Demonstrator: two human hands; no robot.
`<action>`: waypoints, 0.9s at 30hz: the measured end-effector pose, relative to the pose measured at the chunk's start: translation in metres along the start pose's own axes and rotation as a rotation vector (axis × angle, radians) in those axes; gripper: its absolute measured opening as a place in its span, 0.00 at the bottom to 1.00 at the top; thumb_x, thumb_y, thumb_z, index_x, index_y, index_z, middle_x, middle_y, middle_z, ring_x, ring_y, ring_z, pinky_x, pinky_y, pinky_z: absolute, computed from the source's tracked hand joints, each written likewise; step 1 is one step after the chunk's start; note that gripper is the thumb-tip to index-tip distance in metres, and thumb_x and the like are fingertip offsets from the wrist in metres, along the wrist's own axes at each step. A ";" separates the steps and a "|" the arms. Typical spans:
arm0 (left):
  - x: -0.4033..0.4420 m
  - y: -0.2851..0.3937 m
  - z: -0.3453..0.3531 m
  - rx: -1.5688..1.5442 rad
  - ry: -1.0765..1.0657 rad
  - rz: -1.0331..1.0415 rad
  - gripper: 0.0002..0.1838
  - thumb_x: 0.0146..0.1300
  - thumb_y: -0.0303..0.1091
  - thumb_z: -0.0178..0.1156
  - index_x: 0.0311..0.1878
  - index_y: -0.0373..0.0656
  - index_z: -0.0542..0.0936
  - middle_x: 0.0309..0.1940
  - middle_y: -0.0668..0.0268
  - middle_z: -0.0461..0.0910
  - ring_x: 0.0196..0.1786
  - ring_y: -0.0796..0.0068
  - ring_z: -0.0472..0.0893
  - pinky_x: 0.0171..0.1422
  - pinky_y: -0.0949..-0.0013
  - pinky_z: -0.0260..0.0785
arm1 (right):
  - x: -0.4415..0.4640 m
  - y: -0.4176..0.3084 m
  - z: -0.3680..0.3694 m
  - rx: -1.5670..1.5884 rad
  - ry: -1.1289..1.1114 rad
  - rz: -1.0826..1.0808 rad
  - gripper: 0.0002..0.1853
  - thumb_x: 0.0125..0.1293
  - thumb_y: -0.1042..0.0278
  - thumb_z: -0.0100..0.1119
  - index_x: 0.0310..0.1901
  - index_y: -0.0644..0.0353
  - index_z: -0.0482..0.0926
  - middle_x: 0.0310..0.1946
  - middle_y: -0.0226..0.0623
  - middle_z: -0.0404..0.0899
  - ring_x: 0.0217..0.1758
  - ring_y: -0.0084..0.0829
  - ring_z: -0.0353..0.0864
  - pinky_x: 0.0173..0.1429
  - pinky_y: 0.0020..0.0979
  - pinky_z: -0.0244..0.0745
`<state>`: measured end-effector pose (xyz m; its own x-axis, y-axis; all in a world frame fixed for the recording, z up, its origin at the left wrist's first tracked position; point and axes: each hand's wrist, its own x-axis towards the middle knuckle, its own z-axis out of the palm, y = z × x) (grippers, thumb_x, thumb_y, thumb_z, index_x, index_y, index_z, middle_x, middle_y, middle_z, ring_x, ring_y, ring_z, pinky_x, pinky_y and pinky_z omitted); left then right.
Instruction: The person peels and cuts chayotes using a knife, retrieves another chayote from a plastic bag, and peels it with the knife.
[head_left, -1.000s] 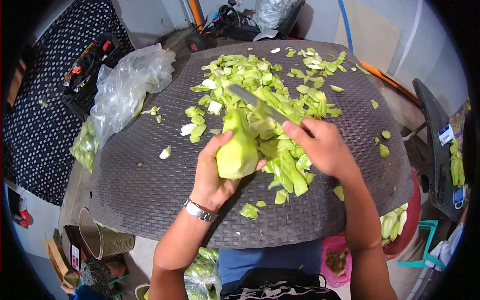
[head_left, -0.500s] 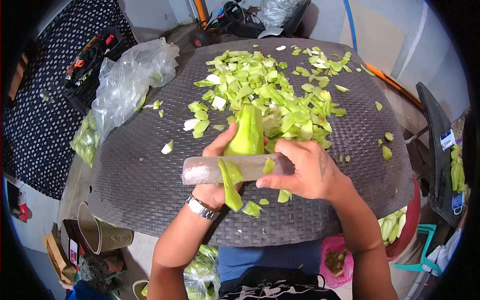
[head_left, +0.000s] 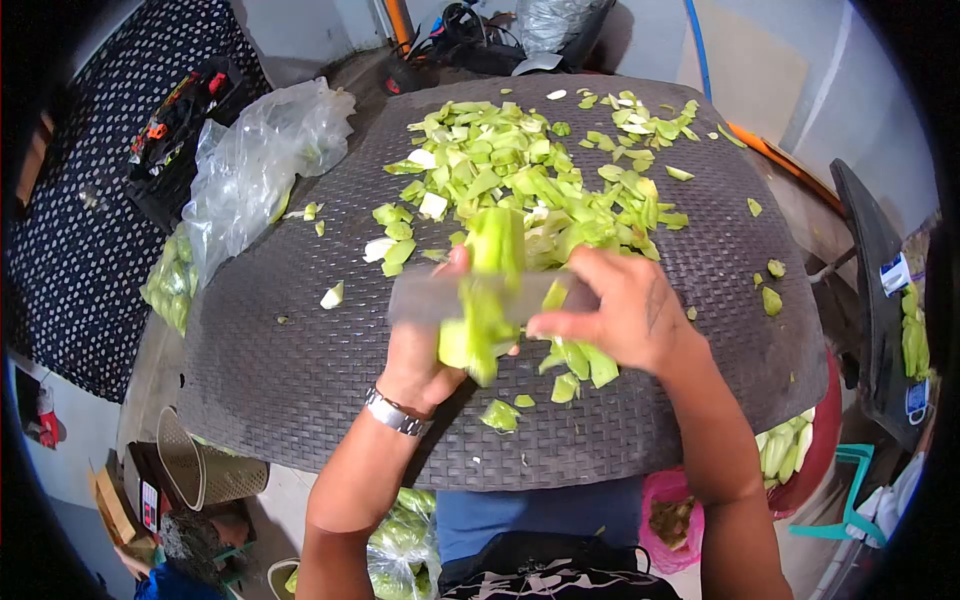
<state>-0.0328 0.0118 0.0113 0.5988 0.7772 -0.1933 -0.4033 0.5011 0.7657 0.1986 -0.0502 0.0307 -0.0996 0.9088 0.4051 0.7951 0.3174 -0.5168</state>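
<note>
My left hand, with a metal watch on its wrist, is wrapped round a pale green chayote over the near middle of the table. In my right hand is a knife with a broad blade, lying crosswise over the chayote. The blade is blurred by motion, and its handle is hidden in my fist. Green peel hangs at the blade, also blurred. Below my hands, several loose peelings lie on the woven tabletop.
A pile of green peelings covers the table's far middle. At the left edge lies a clear plastic bag. A red basin with pale cut pieces stands below right, beside a pink bag. A beige basket is below left.
The knife has moved away from me along the chayote, up in the view, and turned a little. More peel hangs around the blade. My left hand keeps its hold.
</note>
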 end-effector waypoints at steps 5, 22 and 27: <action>0.000 0.004 0.013 -0.081 -0.076 -0.036 0.33 0.82 0.58 0.48 0.73 0.40 0.72 0.59 0.49 0.83 0.47 0.55 0.88 0.44 0.51 0.85 | 0.012 0.049 -0.032 -0.032 0.065 0.309 0.31 0.66 0.37 0.72 0.29 0.64 0.77 0.19 0.44 0.77 0.24 0.39 0.82 0.34 0.42 0.77; 0.003 0.001 -0.003 0.030 -0.060 -0.012 0.32 0.79 0.60 0.53 0.69 0.41 0.77 0.56 0.53 0.85 0.53 0.57 0.88 0.48 0.51 0.86 | -0.002 -0.002 0.009 -0.011 0.005 -0.048 0.40 0.56 0.23 0.71 0.36 0.62 0.76 0.28 0.49 0.84 0.32 0.52 0.88 0.38 0.48 0.83; 0.004 0.003 0.001 -0.065 -0.023 -0.045 0.32 0.79 0.60 0.54 0.68 0.40 0.76 0.51 0.55 0.86 0.46 0.60 0.90 0.39 0.55 0.87 | 0.003 0.013 -0.001 -0.131 0.038 -0.003 0.38 0.57 0.25 0.72 0.35 0.62 0.77 0.28 0.50 0.83 0.33 0.52 0.87 0.40 0.47 0.82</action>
<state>-0.0308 0.0165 0.0134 0.6329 0.7448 -0.2116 -0.4193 0.5595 0.7149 0.2094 -0.0438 0.0256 -0.0815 0.8962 0.4361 0.8661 0.2802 -0.4139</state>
